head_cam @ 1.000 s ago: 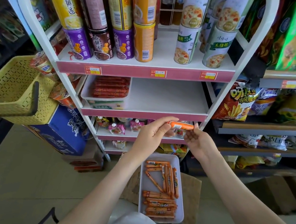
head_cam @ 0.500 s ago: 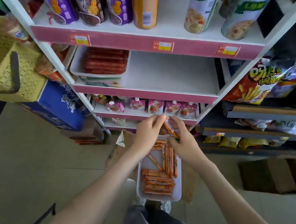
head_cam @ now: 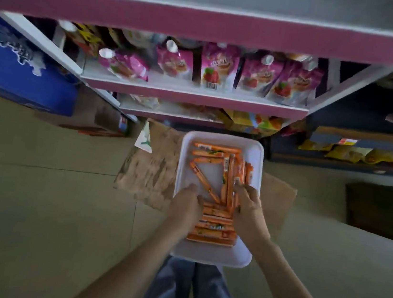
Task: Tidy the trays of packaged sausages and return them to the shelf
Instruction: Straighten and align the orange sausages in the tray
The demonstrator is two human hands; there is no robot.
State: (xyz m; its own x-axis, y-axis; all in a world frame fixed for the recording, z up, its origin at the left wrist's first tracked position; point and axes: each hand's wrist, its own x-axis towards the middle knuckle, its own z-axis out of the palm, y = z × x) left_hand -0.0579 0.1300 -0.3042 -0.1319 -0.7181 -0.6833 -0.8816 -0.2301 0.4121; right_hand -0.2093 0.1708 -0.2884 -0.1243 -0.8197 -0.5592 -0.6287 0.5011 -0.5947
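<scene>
1. A second ago both hands held a single sausage up in front of the shelf; now the left hand [head_cam: 186,205] and right hand [head_cam: 248,205] have dropped into the tray [head_cam: 211,257], and that sausage is no longer held aloft
2. To my eye this means it has been put back with the rest and sorting goes on; the tray is not yet ready to go back
3. Left hand: back towards the camera, fingers bent down against the left ends of the crosswise sausages. Right hand: fingertips [head_cam: 242,188] bent onto the lengthwise ones. I cannot tell whether either hand pinches a pack or only presses
4. The white tray sits on the floor under both hands and holds only orange packaged sausages [head_cam: 212,226]: a neat crosswise stack between the hands, a lengthwise bunch just beyond the right hand, one lying askew beyond the left hand, and a few crosswise at the far end
5. Flattened cardboard [head_cam: 147,175] lies under the tray, showing left of the left hand
6. Beyond both hands, the shelf [head_cam: 197,97] carries a row of pink pouches [head_cam: 217,69]
</scene>
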